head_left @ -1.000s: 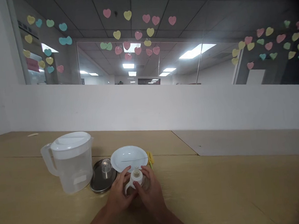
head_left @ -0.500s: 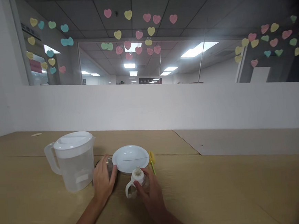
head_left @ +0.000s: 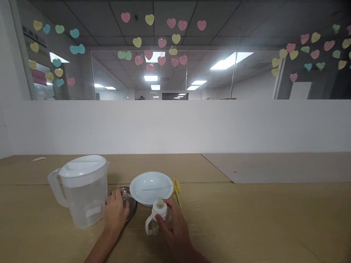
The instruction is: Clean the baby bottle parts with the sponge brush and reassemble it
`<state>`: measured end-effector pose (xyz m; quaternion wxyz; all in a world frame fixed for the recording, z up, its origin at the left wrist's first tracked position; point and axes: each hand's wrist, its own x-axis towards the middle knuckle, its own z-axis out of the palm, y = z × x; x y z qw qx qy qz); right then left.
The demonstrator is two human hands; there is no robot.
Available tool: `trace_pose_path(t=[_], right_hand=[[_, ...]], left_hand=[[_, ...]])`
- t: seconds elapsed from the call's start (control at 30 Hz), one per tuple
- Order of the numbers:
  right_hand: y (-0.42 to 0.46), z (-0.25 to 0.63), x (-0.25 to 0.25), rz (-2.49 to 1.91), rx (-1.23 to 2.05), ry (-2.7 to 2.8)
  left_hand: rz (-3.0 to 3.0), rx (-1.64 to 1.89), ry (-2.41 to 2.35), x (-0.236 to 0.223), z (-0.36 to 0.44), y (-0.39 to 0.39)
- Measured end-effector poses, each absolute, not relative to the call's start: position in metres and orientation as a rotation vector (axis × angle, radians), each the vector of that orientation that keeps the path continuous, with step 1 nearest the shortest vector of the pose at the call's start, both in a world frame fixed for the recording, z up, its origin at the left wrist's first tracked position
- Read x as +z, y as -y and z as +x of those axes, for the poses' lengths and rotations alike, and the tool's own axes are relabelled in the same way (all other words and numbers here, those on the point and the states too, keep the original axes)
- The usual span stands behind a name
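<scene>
My right hand (head_left: 177,228) is closed round a baby bottle (head_left: 161,207) with a white collar, a clear teat on top and a white side handle. The bottle is upright, just in front of a white bowl (head_left: 151,184). My left hand (head_left: 115,211) is over a round metal dish (head_left: 133,209), its fingers curled round a small clear object (head_left: 125,197), mostly hidden by them. Left of that hand stands a translucent pitcher (head_left: 85,199) with a white lid and a side handle.
A yellow and green utensil (head_left: 176,187) lies at the bowl's right side, and a thin rod (head_left: 157,188) crosses the bowl. A small pale flat piece (head_left: 39,159) is at the back left of the table (head_left: 261,222). Behind rises a white wall (head_left: 150,125).
My left hand's fingers have drawn in round the clear object, so more of the metal dish shows. My right hand still holds the bottle in about the same place. The view has shifted slightly.
</scene>
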<state>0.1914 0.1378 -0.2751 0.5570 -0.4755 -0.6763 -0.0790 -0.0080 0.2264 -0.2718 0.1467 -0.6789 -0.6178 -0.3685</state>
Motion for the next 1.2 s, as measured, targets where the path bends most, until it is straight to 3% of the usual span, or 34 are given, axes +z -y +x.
trace_pose_path(t=[0.27,0.43,1.2], right_hand=[[-0.139,0.192,-0.277,-1.115,-0.218,1.619],[-0.140,0.192,-0.278,-1.117,-0.217,1.609],[-0.140,0.192,-0.296,-1.036,-0.101,1.668]], left_hand=[[-1.788,-1.805,0.874,-0.248,0.003,-0.201],[-2.186,-1.694,0.464,-0.262,0.031,-0.181],[-2.514,-1.655,0.402,-0.273,0.043,-0.179]])
